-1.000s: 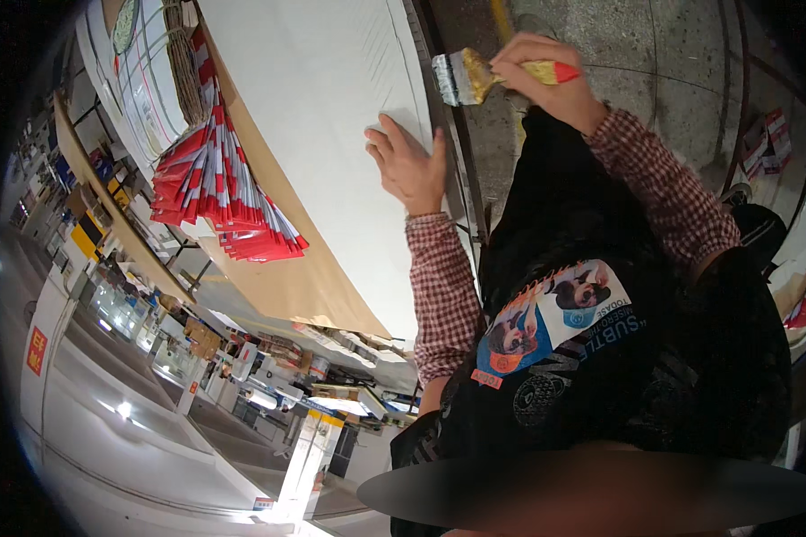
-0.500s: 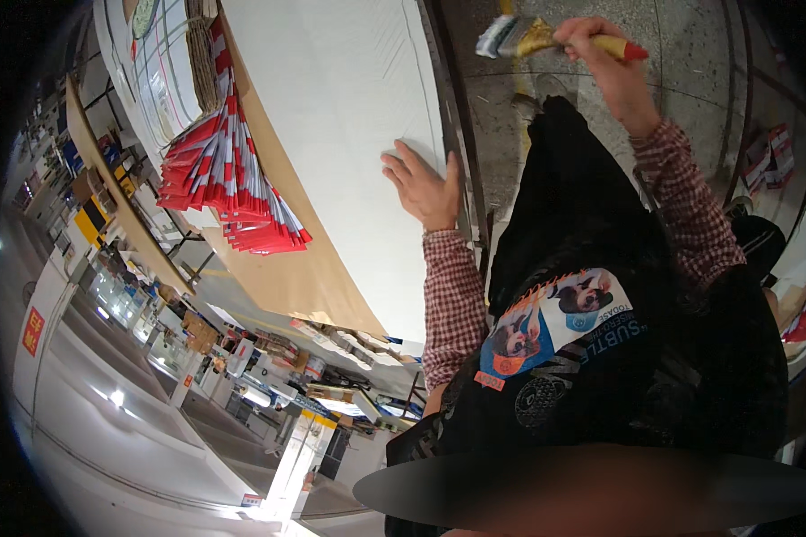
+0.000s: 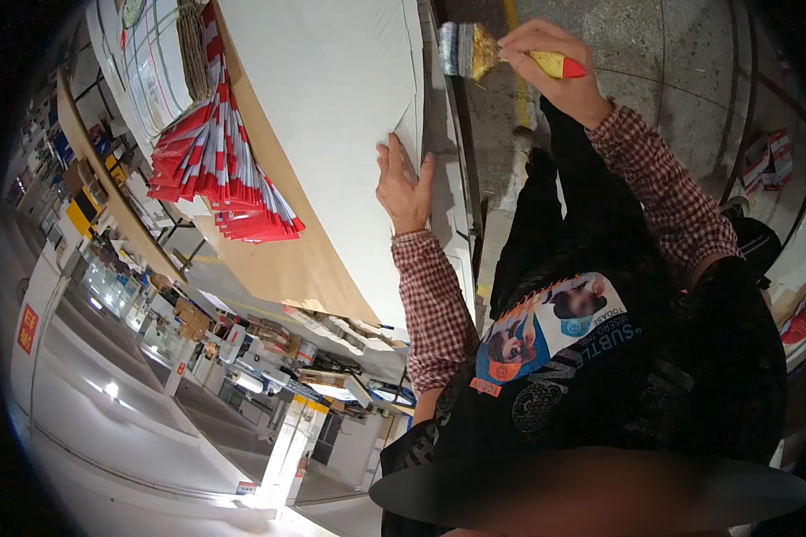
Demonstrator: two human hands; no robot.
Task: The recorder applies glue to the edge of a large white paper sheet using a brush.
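Observation:
A white sheet (image 3: 331, 89) lies along the table, with my left hand (image 3: 405, 190) resting on its right edge. The fingers of that hand are stretched out and the thumb stands apart from them. Beside the thumb the sheet's edge looks slightly creased or raised. My right hand (image 3: 555, 76) is closed round the yellow handle of a wide paintbrush (image 3: 555, 63) with a red tip. It is held over the floor, just right of the table edge. The brush's grey-white bristles (image 3: 450, 48) point left, toward the table.
A fanned pile of red and white folded papers (image 3: 228, 170) lies on brown board (image 3: 273, 268) left of the sheet. Above it stands a strapped bundle (image 3: 157, 72). The table's dark edge (image 3: 464, 134) runs beside my legs. More red and white papers (image 3: 768, 161) are at the far right.
My left hand has shifted left, and the sheet's right edge has drawn away from the table's edge, baring a strip beneath. My right hand has brought the paintbrush left, closer to the table.

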